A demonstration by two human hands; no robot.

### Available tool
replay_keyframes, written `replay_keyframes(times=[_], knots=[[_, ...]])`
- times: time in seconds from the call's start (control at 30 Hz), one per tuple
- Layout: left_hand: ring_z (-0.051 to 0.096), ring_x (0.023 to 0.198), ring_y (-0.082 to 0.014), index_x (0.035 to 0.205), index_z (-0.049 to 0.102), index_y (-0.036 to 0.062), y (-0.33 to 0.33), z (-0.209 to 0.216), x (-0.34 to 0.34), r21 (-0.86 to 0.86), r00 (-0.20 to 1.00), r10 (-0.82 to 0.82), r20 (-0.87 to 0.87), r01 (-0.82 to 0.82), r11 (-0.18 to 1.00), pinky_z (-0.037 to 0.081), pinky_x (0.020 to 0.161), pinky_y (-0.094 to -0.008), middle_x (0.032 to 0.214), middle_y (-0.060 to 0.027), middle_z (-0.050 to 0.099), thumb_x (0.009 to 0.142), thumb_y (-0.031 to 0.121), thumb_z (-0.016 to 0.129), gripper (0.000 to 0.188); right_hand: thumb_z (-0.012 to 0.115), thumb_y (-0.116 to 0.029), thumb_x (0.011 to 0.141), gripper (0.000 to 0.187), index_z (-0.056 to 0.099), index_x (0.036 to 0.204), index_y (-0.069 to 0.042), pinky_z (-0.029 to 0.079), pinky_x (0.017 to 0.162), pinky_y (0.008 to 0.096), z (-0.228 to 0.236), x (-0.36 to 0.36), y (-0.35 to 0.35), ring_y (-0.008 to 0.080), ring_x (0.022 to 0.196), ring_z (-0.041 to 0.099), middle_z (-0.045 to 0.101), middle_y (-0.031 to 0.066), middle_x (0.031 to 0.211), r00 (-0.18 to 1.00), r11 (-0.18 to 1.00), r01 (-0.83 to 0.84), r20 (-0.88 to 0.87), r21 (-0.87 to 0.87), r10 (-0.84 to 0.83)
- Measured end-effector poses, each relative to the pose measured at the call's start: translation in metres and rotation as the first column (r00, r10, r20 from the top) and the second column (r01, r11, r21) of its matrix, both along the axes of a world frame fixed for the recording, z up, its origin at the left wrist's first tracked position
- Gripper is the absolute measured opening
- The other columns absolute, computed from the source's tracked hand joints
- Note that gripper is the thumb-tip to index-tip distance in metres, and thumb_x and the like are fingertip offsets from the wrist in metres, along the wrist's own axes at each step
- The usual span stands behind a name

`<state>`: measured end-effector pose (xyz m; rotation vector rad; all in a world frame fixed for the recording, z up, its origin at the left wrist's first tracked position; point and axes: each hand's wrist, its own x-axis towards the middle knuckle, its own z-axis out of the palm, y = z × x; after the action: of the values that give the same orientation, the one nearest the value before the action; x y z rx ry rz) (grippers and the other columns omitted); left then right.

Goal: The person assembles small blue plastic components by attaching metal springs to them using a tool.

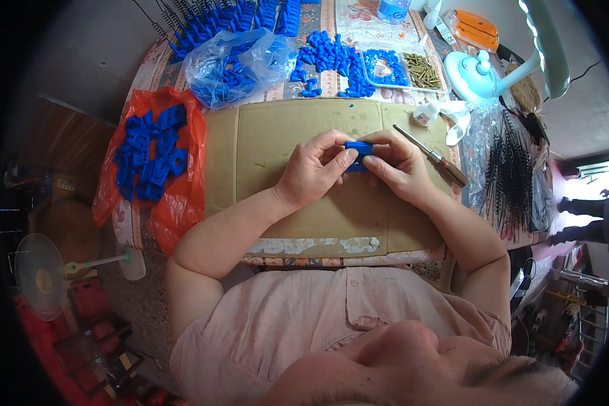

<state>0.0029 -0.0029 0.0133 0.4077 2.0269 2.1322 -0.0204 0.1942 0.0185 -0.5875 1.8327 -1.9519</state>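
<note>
The blue part [359,147] between the fingers [331,137] is smooth plastic with a slight sheen. Beneath the fingers, the cardboard sheet [264,145] is matt; the white strip [291,245] on its edge, nearer the body than the fingers, is rough and ragged. Right of the fingers, the screwdriver [432,155] combines a metal shaft and a smooth handle. Left of the fingers, the red bag [178,220] is thin, crinkled plastic. Beyond the fingers, the clear bag [201,80] is glossy film; the brass-coloured pieces [423,70] appear metallic.
</note>
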Motion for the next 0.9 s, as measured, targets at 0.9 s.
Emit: replay_keyframes(times=[0.9], knots=[[0.053,0.063,-0.0024,0.099,0.056,0.0045,0.0004,0.0009,0.0001,-0.001,1.000,0.003,-0.012,-0.003,1.000,0.045,0.054,-0.0167,0.079,0.0005,0.060,0.093,0.015,0.056,0.012,0.057,-0.008,0.090,0.025,0.052,0.114,-0.004,0.043,0.054,0.0188,-0.0006,-0.0008,0.0000,0.0035,0.062,0.054,0.064,0.0033,0.081,1.000,1.000,-0.005,-0.015,0.006,0.005]])
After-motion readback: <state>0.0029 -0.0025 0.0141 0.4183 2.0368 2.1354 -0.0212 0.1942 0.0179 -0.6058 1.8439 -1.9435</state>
